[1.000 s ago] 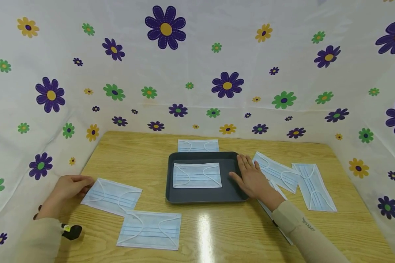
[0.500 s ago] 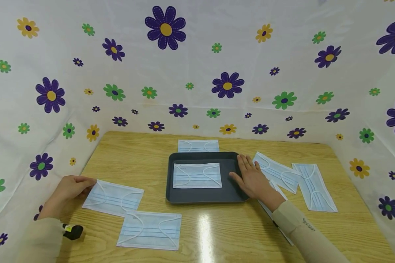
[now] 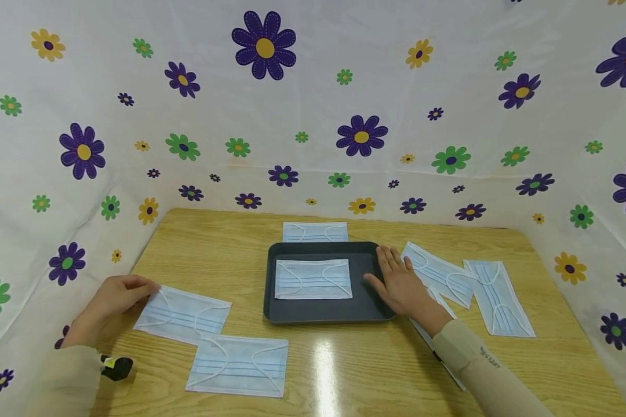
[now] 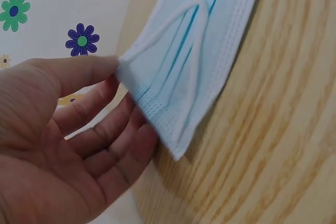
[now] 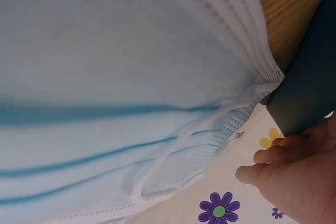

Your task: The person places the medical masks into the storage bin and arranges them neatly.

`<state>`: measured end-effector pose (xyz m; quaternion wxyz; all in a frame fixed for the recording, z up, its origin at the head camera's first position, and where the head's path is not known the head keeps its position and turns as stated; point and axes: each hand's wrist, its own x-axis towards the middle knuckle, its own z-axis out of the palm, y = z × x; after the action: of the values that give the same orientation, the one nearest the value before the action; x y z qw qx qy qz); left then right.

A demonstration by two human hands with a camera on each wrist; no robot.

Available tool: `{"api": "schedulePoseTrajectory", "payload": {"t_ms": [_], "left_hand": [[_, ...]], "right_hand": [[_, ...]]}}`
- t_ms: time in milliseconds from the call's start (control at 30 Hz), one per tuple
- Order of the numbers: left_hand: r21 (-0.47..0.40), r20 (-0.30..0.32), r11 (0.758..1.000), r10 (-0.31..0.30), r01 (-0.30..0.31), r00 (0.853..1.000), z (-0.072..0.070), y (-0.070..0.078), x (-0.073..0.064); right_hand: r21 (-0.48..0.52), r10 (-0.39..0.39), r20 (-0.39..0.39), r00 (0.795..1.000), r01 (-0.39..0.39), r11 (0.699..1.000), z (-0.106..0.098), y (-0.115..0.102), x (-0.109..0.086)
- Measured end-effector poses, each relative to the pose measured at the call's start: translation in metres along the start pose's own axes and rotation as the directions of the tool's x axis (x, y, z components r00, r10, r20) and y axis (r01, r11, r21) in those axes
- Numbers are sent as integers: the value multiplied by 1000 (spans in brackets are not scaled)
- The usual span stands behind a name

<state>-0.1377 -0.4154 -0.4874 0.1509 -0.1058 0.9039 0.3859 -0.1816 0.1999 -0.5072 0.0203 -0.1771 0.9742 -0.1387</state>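
Note:
At the left, my left hand (image 3: 116, 299) pinches the upper-left corner of a light blue face mask (image 3: 184, 315). The left wrist view shows the thumb and forefinger on that corner of the mask (image 4: 178, 61), with the other fingers loosely bent beneath. My right hand (image 3: 403, 285) lies with extended fingers on the right rim of a dark grey tray (image 3: 318, 313). A single face mask (image 3: 313, 279) lies flat inside the tray. In the right wrist view a mask (image 5: 105, 66) fills much of the picture, and the fingers touch the tray (image 5: 310, 72).
Another mask (image 3: 236, 366) lies at the front left, meeting the pinched one. One mask (image 3: 315, 231) is partly hidden behind the tray. To the right lie more masks, one slanted (image 3: 440, 273) and one near the edge (image 3: 501, 298). A flowered cloth (image 3: 302, 104) surrounds the wooden table (image 3: 375, 370).
My left hand has shifted slightly right, drawing the pinched mask a little the same way. The right hand and the tray have stayed in place.

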Motion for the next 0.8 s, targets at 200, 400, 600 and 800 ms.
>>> {"api": "schedulePoseTrajectory", "payload": {"t_ms": [200, 400, 600, 800], "left_hand": [[-63, 32, 997, -34, 36, 999, 0, 2, 1], [-137, 80, 986, -87, 97, 993, 4, 5, 0], [-150, 114, 985, -73, 90, 991, 8, 3, 4], [-194, 117, 981, -11, 33, 993, 13, 4, 6]], "right_hand": [[-14, -4, -3, 1000, 4, 1000, 1, 2, 0], [-19, -3, -4, 1000, 3, 1000, 0, 1, 0], [-17, -1, 5, 1000, 1, 1000, -1, 0, 0], [-15, -4, 1, 1000, 4, 1000, -2, -1, 0]]}}
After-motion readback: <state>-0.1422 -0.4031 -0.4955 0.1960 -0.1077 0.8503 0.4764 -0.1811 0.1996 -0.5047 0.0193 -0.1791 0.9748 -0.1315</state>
